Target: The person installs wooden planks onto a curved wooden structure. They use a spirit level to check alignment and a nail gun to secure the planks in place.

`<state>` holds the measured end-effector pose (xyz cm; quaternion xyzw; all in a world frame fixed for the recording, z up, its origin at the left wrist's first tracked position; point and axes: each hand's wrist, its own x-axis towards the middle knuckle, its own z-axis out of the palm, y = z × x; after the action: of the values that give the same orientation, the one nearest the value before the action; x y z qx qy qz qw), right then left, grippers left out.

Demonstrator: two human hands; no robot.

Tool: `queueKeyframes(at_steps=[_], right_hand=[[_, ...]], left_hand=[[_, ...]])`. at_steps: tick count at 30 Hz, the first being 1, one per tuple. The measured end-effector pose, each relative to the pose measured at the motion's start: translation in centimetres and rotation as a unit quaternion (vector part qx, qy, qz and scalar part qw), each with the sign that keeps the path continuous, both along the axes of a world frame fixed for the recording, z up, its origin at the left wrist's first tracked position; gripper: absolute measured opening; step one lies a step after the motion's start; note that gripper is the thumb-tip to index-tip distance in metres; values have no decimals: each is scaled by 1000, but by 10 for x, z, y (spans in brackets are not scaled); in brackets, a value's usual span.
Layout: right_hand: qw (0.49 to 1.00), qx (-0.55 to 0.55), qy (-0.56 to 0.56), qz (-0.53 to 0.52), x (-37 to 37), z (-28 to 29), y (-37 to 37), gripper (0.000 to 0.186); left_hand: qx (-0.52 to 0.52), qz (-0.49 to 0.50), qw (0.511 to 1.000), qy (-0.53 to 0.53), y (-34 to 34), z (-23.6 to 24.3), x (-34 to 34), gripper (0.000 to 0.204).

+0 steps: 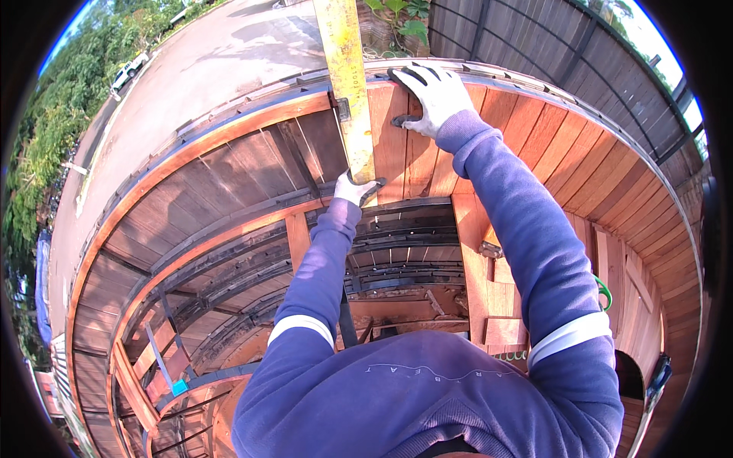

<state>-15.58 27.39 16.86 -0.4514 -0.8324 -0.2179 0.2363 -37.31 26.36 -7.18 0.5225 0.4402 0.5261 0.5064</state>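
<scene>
My left hand [353, 188], in a white glove with dark fingertips, grips the near end of a long, worn yellow straightedge that looks like a level [348, 84]. The level lies across the curved frame and sticks out past its far edge. A small dark rectangular piece sits at its left side. To the right, my right hand [439, 95], in the same kind of glove, rests with spread fingers on the far end of the reddish wooden planks [391, 145]. Its fingertips reach the outer rim, and the thumb stands apart on the planks.
Left of the level, the curved wooden frame [206, 149] has open bays. Below lie dark curved rails [405, 240] and loose wood. A green-handled tool [604, 294] is at right, a blue-ended tool [179, 387] at lower left. Beyond are a paved road [191, 61] and a slatted fence [527, 42].
</scene>
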Motion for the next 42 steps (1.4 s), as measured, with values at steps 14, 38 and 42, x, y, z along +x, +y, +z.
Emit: queueKeyframes(at_steps=[14,38,42], right_hand=[[1000,18,3,18,1,-2,4,77],[999,24,5,26,0,-2,4,78],[1000,21,8,20,-1,1,1,80]], left_hand=[[-13,20,999,-37,-5,7,5,36],[-12,12,999,-32,-5,6,3,33],[-21,12,1000,-10,-3,8,3,33]])
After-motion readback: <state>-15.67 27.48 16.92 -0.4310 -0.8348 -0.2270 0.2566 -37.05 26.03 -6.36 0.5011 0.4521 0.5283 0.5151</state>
